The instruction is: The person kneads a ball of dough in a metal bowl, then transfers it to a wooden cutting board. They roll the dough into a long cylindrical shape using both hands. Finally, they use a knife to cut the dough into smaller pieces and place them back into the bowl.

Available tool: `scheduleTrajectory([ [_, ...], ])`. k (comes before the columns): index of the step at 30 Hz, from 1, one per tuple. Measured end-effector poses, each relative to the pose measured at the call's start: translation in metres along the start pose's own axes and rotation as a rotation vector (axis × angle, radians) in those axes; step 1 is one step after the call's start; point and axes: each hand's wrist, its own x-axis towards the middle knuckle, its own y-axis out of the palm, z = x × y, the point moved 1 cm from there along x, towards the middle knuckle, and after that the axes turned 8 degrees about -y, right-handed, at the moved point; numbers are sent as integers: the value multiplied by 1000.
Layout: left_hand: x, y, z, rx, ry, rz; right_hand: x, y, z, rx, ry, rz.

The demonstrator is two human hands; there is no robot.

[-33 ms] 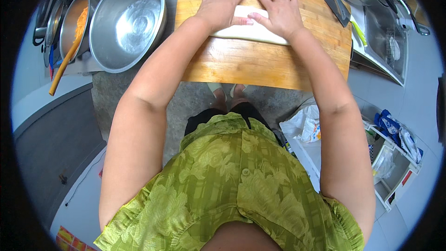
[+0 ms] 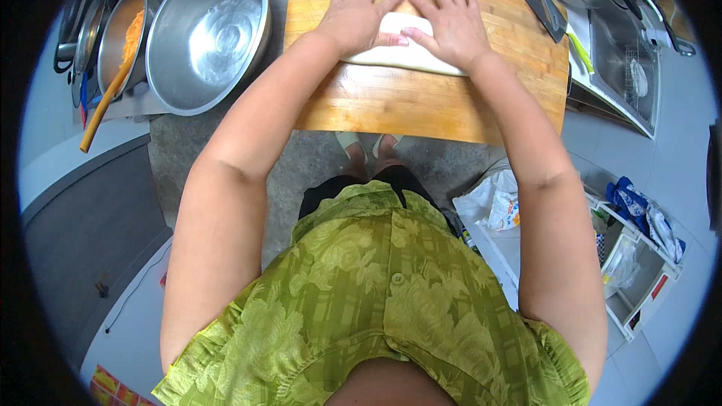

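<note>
A long white roll of dough point(image 2: 406, 56) lies crosswise on a wooden cutting board point(image 2: 398, 105). My left hand point(image 2: 355, 19) rests flat on the dough's left part, fingers spread and pointing away from me. On its right part lies my right hand point(image 2: 455, 28), likewise open and palm down. Both thumbs point inward and nearly meet over the middle of the roll. The palms hide the dough's two ends.
Left of the board stand a large steel bowl point(image 2: 169, 45) and a smaller pot holding orange mash point(image 2: 134, 34) and a wooden-handled tool point(image 2: 105, 109). A wide dark blade point(image 2: 540, 1) lies at the board's right edge, near a green handle point(image 2: 580, 53) and a sink point(image 2: 650, 98).
Both my hands have shifted slightly toward me, still flat on the dough. Little else differs.
</note>
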Motion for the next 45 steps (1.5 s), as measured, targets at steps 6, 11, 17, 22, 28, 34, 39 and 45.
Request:
scheduleTrajectory([
  [6,-87,0,-23,-217,190,-206,-75,-30,65,335,15,6],
  [11,-162,0,-54,-174,133,-268,-141,-38,119,306,42,-50],
  [17,-179,-25,-51,-440,137,-261,-152,-75,149,519,181,-128],
  [22,-147,0,-38,-174,92,-166,-111,-25,145,303,150,-130],
  [28,-100,-11,-21,-243,29,-33,-70,-32,91,300,91,-63],
  [34,-51,-11,-1,-236,-36,-4,-34,-21,43,213,66,-54],
  [39,5,-3,20,-78,-43,-80,1,-6,6,107,105,-77],
  [45,38,-2,27,-50,47,-55,27,7,-19,34,101,-118],
])
